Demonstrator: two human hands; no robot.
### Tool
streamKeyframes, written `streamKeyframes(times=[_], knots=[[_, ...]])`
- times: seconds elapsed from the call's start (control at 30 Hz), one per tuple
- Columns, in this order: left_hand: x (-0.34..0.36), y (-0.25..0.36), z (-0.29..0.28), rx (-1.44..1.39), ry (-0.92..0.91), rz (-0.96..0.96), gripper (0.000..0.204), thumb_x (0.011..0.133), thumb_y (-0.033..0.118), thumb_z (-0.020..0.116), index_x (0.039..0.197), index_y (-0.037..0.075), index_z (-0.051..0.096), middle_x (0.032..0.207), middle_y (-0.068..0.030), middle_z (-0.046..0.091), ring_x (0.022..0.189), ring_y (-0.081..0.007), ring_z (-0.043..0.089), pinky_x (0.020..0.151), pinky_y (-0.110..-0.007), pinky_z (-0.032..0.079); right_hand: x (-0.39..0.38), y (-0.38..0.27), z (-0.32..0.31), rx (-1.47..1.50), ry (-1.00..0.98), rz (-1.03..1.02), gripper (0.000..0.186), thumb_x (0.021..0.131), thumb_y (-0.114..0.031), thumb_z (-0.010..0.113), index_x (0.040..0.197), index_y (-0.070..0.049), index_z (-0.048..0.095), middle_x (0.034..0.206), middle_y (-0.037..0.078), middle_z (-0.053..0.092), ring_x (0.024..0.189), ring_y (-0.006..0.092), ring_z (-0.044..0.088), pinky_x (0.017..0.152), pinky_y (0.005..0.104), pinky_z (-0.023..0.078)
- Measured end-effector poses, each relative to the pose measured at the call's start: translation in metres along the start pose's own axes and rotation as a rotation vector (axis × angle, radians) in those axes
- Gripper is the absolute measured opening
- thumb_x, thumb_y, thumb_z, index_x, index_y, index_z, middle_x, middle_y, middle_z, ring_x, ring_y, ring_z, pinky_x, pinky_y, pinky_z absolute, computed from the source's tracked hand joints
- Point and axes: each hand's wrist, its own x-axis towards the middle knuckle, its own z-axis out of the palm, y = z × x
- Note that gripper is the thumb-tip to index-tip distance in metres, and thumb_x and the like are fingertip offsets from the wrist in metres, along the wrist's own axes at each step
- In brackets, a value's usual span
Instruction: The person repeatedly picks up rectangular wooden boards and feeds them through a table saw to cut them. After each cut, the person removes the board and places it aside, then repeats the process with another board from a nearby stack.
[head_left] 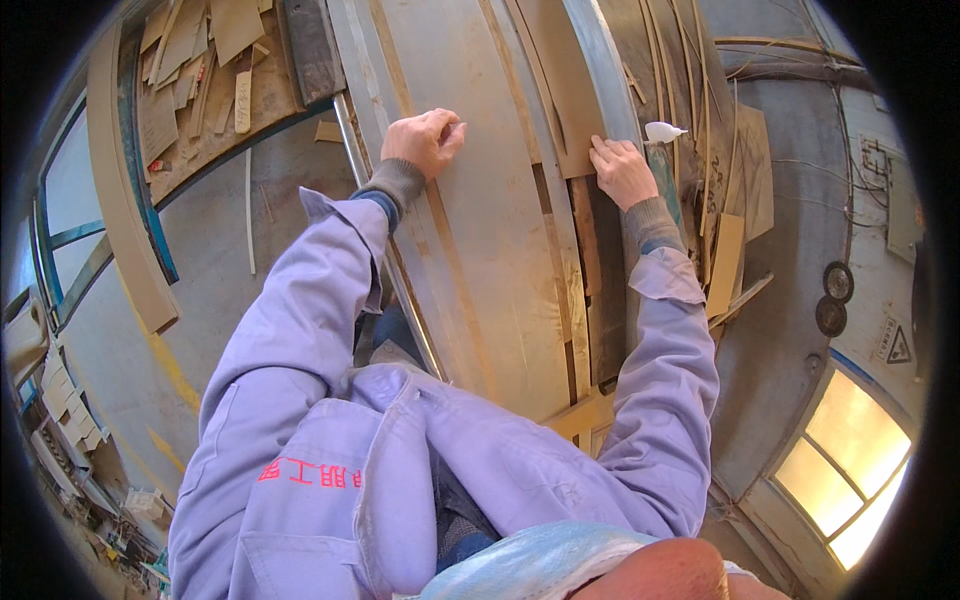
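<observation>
A long metal-topped work table (480, 250) with brown strips along it runs away from me. Above its left part is my left hand (425, 142), its fingers curled into a pinch; whatever lies between the fingertips is too small to tell. My right hand (622, 172) is at the near end of a narrow brown board (575, 125), with bent fingertips pressed on its right edge and corner. The board lies lengthwise alongside a pale metal rail (612, 80). Just right of this hand is a small white pointed object (662, 132), perhaps a nozzle bottle.
At the far left, a brown surface (190, 150) carries many loose board offcuts. Long thin strips and panels (715, 190) stack up to the right. A bright metal bar (395, 270) edges the table's left side. Farther right are a wall and a lit window (850, 460).
</observation>
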Motion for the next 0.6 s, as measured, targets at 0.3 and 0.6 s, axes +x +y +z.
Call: streamKeyframes(times=[0.3, 0.6], knots=[[-0.003, 0.004, 0.008, -0.073, 0.013, -0.019, 0.013, 0.088, 0.021, 0.069, 0.086, 0.008, 0.068, 0.076, -0.0101, 0.070, 0.066, -0.0254, 0.069, 0.062, -0.034, 0.055, -0.010, 0.003, -0.006, 0.035, -0.026, -0.022, 0.026, 0.077, -0.009, 0.064, 0.100, 0.001, 0.070, 0.122, 0.015, 0.066, 0.105, 0.0237, 0.064, 0.092, 0.0358, 0.049], [0.005, -0.001, 0.006, -0.101, 0.028, -0.025, 0.012, 0.087, 0.021, 0.069, 0.086, 0.009, 0.068, 0.077, -0.0106, 0.070, 0.067, -0.0271, 0.069, 0.063, -0.036, 0.055, 0.014, 0.017, -0.002, 0.046, 0.016, -0.039, 0.022, 0.076, -0.007, 0.063, 0.096, 0.001, 0.070, 0.120, 0.015, 0.067, 0.103, 0.0237, 0.064, 0.091, 0.0359, 0.049]])
